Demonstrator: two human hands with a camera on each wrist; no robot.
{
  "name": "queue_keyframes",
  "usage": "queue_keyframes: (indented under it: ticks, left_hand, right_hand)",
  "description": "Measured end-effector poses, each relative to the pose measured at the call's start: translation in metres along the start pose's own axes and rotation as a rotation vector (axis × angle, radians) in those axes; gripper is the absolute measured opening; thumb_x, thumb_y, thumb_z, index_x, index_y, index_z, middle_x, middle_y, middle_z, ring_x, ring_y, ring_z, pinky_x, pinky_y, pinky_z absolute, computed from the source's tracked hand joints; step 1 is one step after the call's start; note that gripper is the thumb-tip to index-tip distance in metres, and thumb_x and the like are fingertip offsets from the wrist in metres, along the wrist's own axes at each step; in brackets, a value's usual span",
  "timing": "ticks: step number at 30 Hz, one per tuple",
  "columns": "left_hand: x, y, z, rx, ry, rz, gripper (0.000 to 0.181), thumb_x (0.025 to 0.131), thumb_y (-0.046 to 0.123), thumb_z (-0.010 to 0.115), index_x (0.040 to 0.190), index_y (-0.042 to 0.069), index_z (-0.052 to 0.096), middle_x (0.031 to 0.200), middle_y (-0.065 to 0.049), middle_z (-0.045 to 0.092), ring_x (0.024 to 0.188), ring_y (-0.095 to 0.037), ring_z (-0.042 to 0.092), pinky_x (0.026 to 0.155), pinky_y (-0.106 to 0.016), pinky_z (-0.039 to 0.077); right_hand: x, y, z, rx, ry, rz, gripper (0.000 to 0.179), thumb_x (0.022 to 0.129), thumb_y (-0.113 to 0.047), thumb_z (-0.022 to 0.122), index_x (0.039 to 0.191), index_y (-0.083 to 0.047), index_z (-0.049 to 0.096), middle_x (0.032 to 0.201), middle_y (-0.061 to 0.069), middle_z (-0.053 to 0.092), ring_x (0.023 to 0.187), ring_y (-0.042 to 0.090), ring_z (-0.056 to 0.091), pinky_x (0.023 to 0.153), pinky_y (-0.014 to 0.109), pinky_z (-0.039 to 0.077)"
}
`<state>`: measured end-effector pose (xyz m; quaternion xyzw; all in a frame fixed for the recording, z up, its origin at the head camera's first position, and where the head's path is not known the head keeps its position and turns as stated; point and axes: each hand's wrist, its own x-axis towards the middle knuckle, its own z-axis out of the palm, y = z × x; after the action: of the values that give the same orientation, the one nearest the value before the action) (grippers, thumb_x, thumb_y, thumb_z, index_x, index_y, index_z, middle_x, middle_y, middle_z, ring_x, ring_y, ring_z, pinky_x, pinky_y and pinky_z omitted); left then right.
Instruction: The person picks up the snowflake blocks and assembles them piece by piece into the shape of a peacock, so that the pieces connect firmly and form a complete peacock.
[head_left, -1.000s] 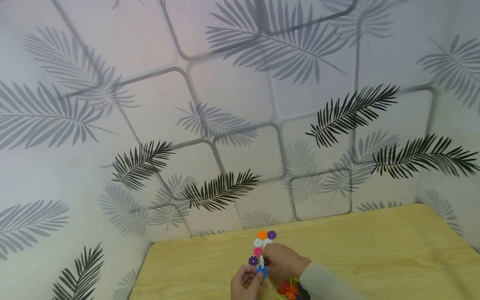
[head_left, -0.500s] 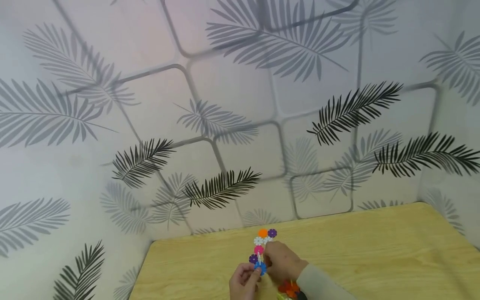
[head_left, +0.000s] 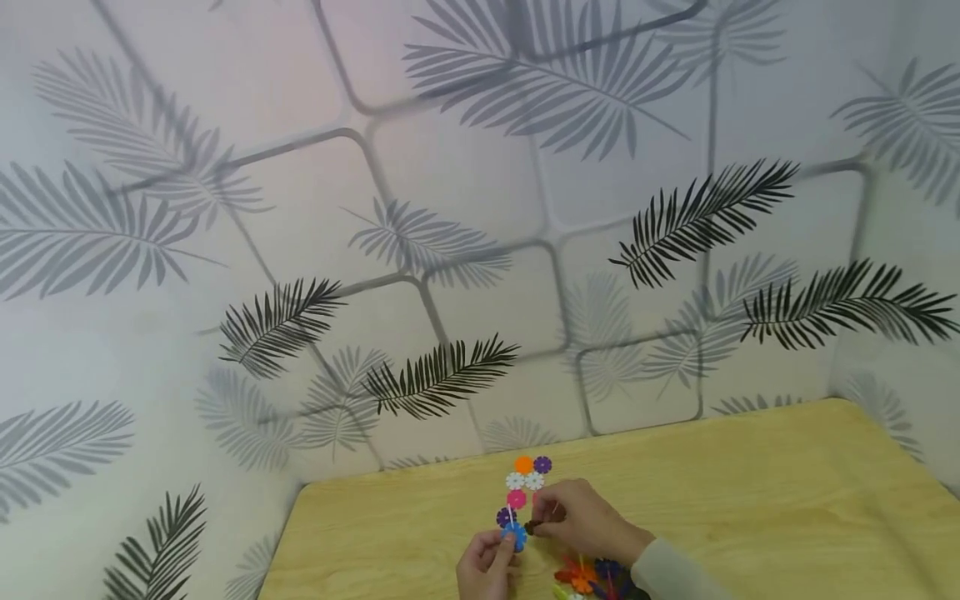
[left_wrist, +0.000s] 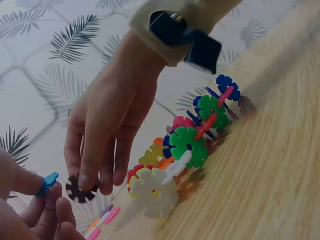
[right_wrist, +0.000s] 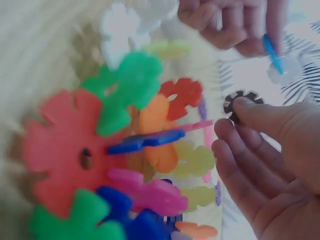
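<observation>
My left hand pinches a blue notched plastic disc between thumb and fingers. A white notched disc stands edge-on against the blue one; they look joined. To the right, my right hand pinches a dark brown or black notched disc by its rim. A small gap separates the dark disc from the blue one. Flat discs lie on the table just beyond the hands: orange, purple, white and pink. Another pink piece is partly hidden behind my right fingers.
A heap of interlocking discs, with a large red disc, a green disc and a white disc, sits on the wooden table below my right forearm. A leaf-patterned wall rises behind the table.
My right hand has drawn slightly right from the blue and white discs, bringing the dark disc into view. My left hand has shifted slightly left, still pinching the blue disc.
</observation>
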<state>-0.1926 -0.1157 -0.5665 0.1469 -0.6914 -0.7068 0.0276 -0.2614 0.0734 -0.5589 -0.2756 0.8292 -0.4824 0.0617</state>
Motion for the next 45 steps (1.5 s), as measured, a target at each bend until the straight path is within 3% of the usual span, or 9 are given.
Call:
queue_keyframes:
  ticks: [3, 6, 11, 22, 26, 34, 41, 45]
  left_hand:
    - [-0.001, 0.001, 0.000, 0.003, -0.016, 0.000, 0.016, 0.103, 0.014, 0.072, 0.102, -0.002, 0.072, 0.079, 0.004, 0.076, 0.073, -0.010, 0.068, 0.062, -0.023, 0.053]
    - [-0.002, 0.001, 0.000, -0.018, -0.032, 0.011, 0.018, 0.104, 0.013, 0.071, 0.102, -0.005, 0.072, 0.079, 0.003, 0.076, 0.072, -0.009, 0.067, 0.061, -0.021, 0.053]
    - [-0.005, 0.000, 0.000, -0.036, -0.059, 0.030, 0.016, 0.103, 0.010, 0.070, 0.099, -0.006, 0.071, 0.078, 0.004, 0.076, 0.071, -0.008, 0.067, 0.060, -0.020, 0.051]
    - [-0.008, 0.002, 0.002, 0.024, -0.054, 0.028, 0.014, 0.100, 0.009, 0.073, 0.099, -0.005, 0.072, 0.078, -0.002, 0.078, 0.072, -0.011, 0.068, 0.060, -0.020, 0.049]
    - [-0.008, 0.004, 0.002, 0.048, -0.076, 0.006, 0.012, 0.101, 0.010, 0.074, 0.097, -0.002, 0.073, 0.079, -0.001, 0.078, 0.074, -0.013, 0.069, 0.062, -0.021, 0.050]
    - [-0.009, 0.004, 0.001, 0.080, -0.106, -0.025, 0.010, 0.100, 0.010, 0.075, 0.096, 0.001, 0.075, 0.081, -0.001, 0.079, 0.076, -0.014, 0.071, 0.064, -0.022, 0.052]
    - [-0.008, 0.003, -0.001, 0.054, -0.145, 0.003, 0.011, 0.100, 0.007, 0.075, 0.097, -0.003, 0.076, 0.082, -0.004, 0.080, 0.077, -0.014, 0.073, 0.069, -0.024, 0.059]
    - [-0.006, 0.000, -0.001, 0.062, -0.121, 0.003, 0.011, 0.099, 0.009, 0.076, 0.097, -0.002, 0.076, 0.081, -0.004, 0.080, 0.076, -0.014, 0.073, 0.068, -0.023, 0.058]
  right_hand:
    - [-0.014, -0.018, -0.007, 0.048, 0.019, 0.031, 0.007, 0.095, -0.012, 0.084, 0.091, -0.017, 0.081, 0.091, -0.007, 0.081, 0.079, -0.001, 0.071, 0.073, 0.019, 0.060]
    - [-0.021, -0.025, -0.008, 0.060, 0.050, 0.012, 0.004, 0.096, -0.013, 0.084, 0.092, -0.015, 0.083, 0.091, -0.005, 0.083, 0.080, -0.001, 0.074, 0.074, 0.018, 0.062]
    - [-0.027, -0.026, -0.006, 0.050, 0.087, -0.047, 0.005, 0.097, -0.011, 0.082, 0.094, -0.014, 0.084, 0.091, -0.005, 0.083, 0.079, -0.002, 0.074, 0.072, 0.018, 0.062]
    - [-0.037, -0.025, -0.010, -0.014, 0.150, -0.118, 0.009, 0.099, -0.010, 0.080, 0.102, -0.018, 0.083, 0.099, -0.003, 0.082, 0.086, -0.001, 0.073, 0.074, 0.021, 0.064]
    - [-0.038, -0.022, -0.012, -0.024, 0.150, -0.165, 0.009, 0.098, -0.010, 0.081, 0.102, -0.017, 0.082, 0.100, -0.002, 0.083, 0.087, -0.001, 0.074, 0.075, 0.021, 0.065]
    - [-0.042, -0.019, -0.014, 0.003, 0.130, -0.179, 0.010, 0.097, -0.006, 0.081, 0.102, -0.015, 0.083, 0.099, -0.003, 0.083, 0.087, 0.001, 0.075, 0.075, 0.022, 0.065]
    - [-0.043, -0.017, -0.016, -0.010, 0.109, -0.217, 0.009, 0.097, -0.006, 0.080, 0.103, -0.013, 0.083, 0.100, 0.000, 0.083, 0.088, -0.001, 0.074, 0.076, 0.022, 0.066]
    - [-0.047, -0.014, -0.015, -0.003, 0.123, -0.211, 0.010, 0.096, -0.005, 0.081, 0.103, -0.012, 0.083, 0.099, 0.000, 0.083, 0.088, -0.003, 0.074, 0.075, 0.022, 0.066]
